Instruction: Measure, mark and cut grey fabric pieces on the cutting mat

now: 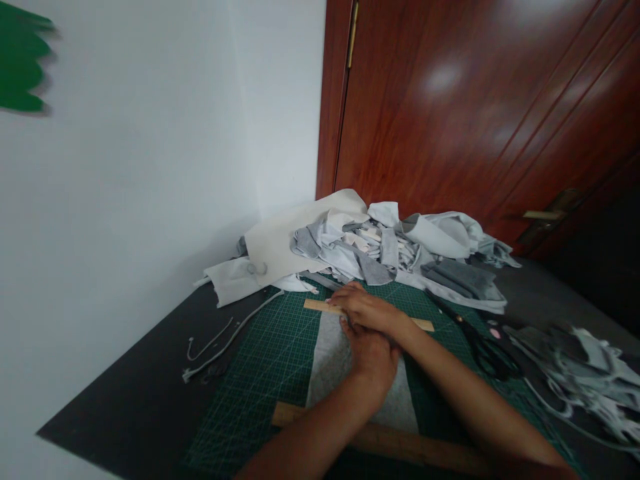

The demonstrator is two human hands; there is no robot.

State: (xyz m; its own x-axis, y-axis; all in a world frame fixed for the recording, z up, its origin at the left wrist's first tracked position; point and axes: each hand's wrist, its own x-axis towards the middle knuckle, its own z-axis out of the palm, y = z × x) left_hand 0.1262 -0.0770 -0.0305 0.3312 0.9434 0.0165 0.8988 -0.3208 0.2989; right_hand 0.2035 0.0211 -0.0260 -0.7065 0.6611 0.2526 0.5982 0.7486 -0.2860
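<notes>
A strip of grey fabric [333, 357] lies lengthwise on a green cutting mat [277, 347]. Across its far end sits a short wooden ruler [423, 325]. My right hand [367, 310] reaches over the ruler from the right, its fingers bent together near the ruler's left part; whatever they pinch is too small to make out. Just below, my left hand [373, 360] presses down on the fabric, one finger stretched toward the ruler's near edge and its other fingers partly hidden under my right wrist. A longer wooden ruler [415, 445] crosses the fabric's near end, beneath my left forearm.
Black-handled scissors [487, 350] lie right of the mat. Behind it is a heap of grey and white fabric scraps [370, 250], against a white wall and a red-brown door [450, 120]. More scraps [590, 373] pile at the right; loose cords [235, 333] lie left on the dark table [125, 400].
</notes>
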